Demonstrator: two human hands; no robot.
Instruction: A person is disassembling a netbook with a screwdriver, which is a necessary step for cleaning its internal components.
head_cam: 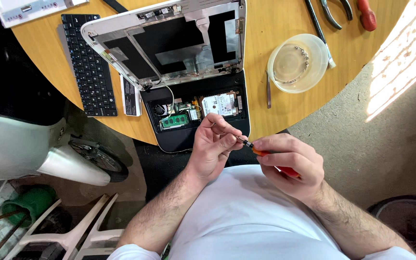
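Observation:
My right hand (pixel 290 166) grips an orange-handled screwdriver (pixel 262 152) with its metal tip pointing left. My left hand (pixel 214 147) pinches that tip between thumb and fingers, just above my white shirt. Both hands hover at the near edge of an opened small laptop (pixel 196 113). Its base is exposed, showing a green memory board (pixel 175 120), a silver hard drive (pixel 220 104) and a fan. Its white lid (pixel 169 41) lies tilted back, screen removed.
A detached black keyboard (pixel 88 65) and a battery strip (pixel 131 96) lie left on the round wooden table (pixel 275 110). A clear plastic bowl (pixel 297 62) holds small screws at right, tweezers beside it. Pliers and a red-handled tool sit at the far edge. A scooter stands below left.

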